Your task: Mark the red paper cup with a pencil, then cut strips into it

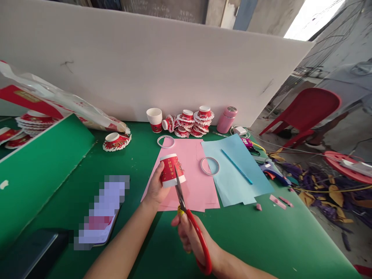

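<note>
My left hand (157, 188) is wrapped round a red paper cup (171, 168) with gold print and white edges, tilted on its side above pink paper. In my right hand (190, 234) are scissors (180, 195) with red handles, their blades pointing away from me. The blade tips overlap the cup's right part in view; whether they have cut into it I cannot tell. Beneath the cup lie pink sheets (200, 186), and to their right blue sheets (232, 186) bearing a blue pencil-like stick (236, 166). Two rolls of tape, one white (166, 142) and one pinkish (209, 166), rest on the paper.
Along the white board (162, 66) stand stacked paper cups (154, 120), several fringed cups (188, 123) and a pink bottle (227, 119). Another fringed cup (116, 142) sits left, beside a green panel (37, 174). A phone (103, 213) lies nearer me; a glue gun (274, 173) is at the right edge.
</note>
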